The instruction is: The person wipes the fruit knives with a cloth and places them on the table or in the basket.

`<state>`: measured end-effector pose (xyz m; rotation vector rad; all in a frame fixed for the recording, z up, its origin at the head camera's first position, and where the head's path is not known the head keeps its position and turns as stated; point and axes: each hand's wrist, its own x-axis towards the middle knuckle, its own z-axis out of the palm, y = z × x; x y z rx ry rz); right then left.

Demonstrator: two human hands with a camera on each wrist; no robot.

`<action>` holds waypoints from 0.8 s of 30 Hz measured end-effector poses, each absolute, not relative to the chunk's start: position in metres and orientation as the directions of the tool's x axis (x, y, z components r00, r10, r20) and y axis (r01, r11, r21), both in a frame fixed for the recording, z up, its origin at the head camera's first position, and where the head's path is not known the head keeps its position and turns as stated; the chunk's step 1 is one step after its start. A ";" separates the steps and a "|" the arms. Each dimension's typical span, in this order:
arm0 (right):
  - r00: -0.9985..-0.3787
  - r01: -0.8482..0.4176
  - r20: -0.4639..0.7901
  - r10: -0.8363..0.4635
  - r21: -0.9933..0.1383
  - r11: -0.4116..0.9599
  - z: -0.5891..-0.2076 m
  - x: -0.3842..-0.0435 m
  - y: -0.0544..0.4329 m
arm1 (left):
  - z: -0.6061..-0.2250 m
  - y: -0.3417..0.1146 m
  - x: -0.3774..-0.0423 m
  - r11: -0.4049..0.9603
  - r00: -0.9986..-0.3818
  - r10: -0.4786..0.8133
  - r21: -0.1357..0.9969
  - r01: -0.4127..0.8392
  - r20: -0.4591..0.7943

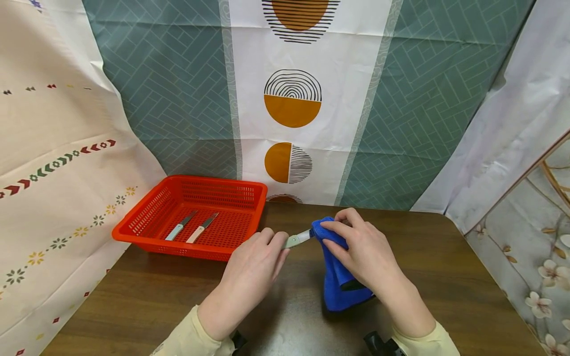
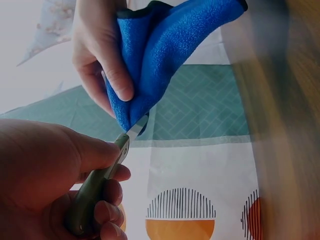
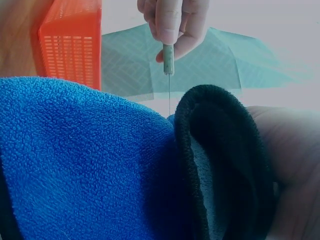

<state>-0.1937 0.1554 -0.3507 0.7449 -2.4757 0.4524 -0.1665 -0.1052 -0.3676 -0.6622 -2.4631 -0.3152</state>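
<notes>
Left fingers (image 1: 279, 241) grip the green-handled knife (image 1: 294, 241) while right fingers (image 1: 337, 228) pinch the blue cloth (image 1: 334, 277) against its blade (image 1: 305, 236).

You were at a brown wood table (image 1: 432, 262), in a little nook with cloth on three sides. On the far side hung a green and white cloth (image 1: 178, 99) with orange and striped circles. A cream cloth (image 1: 53, 123) was on the left, and a pale flowery cloth (image 1: 530, 257) on the right. The red basket (image 1: 182, 248) and small knives (image 1: 196, 234) seemed kitchen-like, but you couldn't tell which room it was.
</notes>
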 end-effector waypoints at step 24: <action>-0.760 -0.535 0.542 -0.358 -0.210 0.818 -0.351 -0.201 0.167 | -0.367 -0.105 -0.164 0.838 -0.676 0.386 0.068 0.542 0.628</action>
